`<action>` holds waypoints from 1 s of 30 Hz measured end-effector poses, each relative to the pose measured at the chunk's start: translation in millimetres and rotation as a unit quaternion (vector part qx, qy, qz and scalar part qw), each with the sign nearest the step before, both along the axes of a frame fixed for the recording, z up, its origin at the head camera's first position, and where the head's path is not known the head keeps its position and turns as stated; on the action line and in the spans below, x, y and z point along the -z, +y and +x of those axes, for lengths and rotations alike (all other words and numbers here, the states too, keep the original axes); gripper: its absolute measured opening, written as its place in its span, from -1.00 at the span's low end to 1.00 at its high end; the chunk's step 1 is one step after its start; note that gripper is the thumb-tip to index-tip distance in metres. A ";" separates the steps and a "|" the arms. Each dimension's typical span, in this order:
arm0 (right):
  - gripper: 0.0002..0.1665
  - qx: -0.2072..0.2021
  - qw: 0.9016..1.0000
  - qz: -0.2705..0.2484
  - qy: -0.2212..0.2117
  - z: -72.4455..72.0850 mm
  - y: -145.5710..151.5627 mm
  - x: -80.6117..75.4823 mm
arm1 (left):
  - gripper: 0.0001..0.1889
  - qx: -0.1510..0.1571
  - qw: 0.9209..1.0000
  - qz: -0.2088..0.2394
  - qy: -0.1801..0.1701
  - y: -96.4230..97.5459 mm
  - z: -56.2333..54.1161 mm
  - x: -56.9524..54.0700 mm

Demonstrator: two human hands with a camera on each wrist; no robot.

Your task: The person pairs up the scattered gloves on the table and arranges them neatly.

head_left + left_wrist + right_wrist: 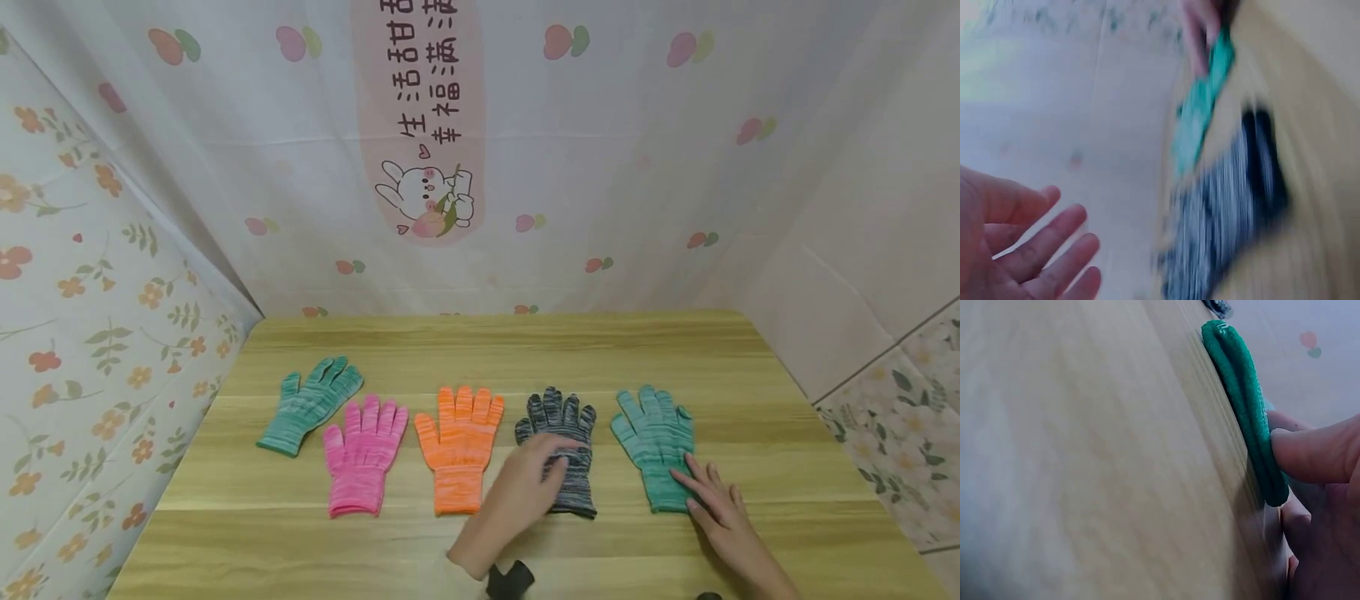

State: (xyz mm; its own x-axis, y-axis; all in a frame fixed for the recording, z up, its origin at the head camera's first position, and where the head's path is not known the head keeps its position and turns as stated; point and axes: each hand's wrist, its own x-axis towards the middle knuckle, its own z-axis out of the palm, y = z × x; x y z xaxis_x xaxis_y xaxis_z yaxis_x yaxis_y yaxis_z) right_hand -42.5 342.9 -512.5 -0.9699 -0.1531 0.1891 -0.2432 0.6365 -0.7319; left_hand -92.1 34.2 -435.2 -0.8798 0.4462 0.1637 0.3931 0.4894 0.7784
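Five knitted gloves lie in a row on a wooden table. My left hand hovers over the black-and-grey glove, fingers loosely bent and holding nothing; in the left wrist view this glove is blurred beside the spread fingers. At the right end lies a teal-green glove, fingers pointing away from me. My right hand touches its right edge near the cuff with fairly straight fingers. In the right wrist view, the thumb rests against the folded green cuff.
To the left lie an orange glove, a pink glove and a second teal-green glove, tilted at the far left. The wooden table meets a white printed curtain at the back. Floral cloth hangs on the left.
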 end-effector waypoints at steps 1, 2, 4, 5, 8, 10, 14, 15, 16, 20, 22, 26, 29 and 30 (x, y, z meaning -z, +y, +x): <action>-0.58 0.000 1.000 0.002 -0.004 -0.1 -0.1 0.4 | -0.70 -0.025 1.000 0.011 0.003 -13.9 -2.4 0.2; -0.57 0.001 1.000 0.003 -0.007 -0.2 -0.1 0.6 | -0.71 -0.049 0.999 0.021 0.009 -28.8 -4.8 1.1; -0.57 0.001 1.000 0.005 -0.018 -0.1 -0.3 0.3 | -0.73 -0.100 0.994 0.042 0.012 -59.8 -8.6 4.7; -0.57 0.001 1.000 0.005 -0.022 -0.1 -0.5 -0.1 | -0.73 -0.127 0.990 0.049 0.019 -75.7 -10.2 7.1; -0.57 -0.003 1.000 0.006 -0.028 0.2 -0.1 -0.8 | -0.76 -0.201 0.977 0.052 0.039 -122.7 -15.3 15.5; -0.56 -0.003 0.999 0.009 -0.030 0.2 -0.2 -1.2 | -0.76 -0.246 0.967 0.041 0.053 -153.6 -18.9 21.7; -0.56 -0.002 0.999 0.013 -0.029 -0.1 -0.8 -1.2 | -0.78 -0.314 0.945 -0.007 0.088 -211.7 -26.1 31.8; -0.56 -0.001 1.000 0.013 -0.026 -0.2 -1.0 -0.9 | -0.77 -0.327 0.940 -0.018 0.097 -225.0 -28.3 33.5; -0.56 0.000 1.000 0.013 -0.023 -0.2 -0.9 -0.9 | -0.76 -0.335 0.937 -0.030 0.094 -237.3 -29.8 34.5; -0.56 0.002 1.000 0.012 -0.013 0.8 -0.9 -0.3 | -0.66 -0.344 0.933 -0.084 0.058 -277.7 -34.7 35.0; -0.56 0.003 1.000 0.011 -0.009 1.1 -1.0 0.0 | -0.59 -0.331 0.936 -0.120 0.022 -292.5 -36.0 34.5; -0.56 0.003 1.000 0.008 -0.005 0.8 -1.3 -0.3 | -0.48 -0.282 0.939 -0.190 -0.045 -311.2 -38.4 34.0; -0.57 0.002 1.000 0.007 -0.007 0.4 -1.3 -0.9 | -0.42 -0.246 0.938 -0.232 -0.075 -317.6 -39.8 33.0; -0.57 0.001 1.000 0.006 -0.008 0.3 -1.2 -0.9 | -0.41 -0.237 0.937 -0.243 -0.079 -318.7 -40.3 32.1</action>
State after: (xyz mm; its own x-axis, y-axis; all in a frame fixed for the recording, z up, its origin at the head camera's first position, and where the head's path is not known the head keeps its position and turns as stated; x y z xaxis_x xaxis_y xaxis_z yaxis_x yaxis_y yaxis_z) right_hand -42.2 341.7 -511.6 -0.9731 -0.1529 0.1722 -0.2303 0.6466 -0.7272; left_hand -132.4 -284.6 -467.4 -0.9942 -0.0126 -0.1066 -0.0595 0.8914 0.4493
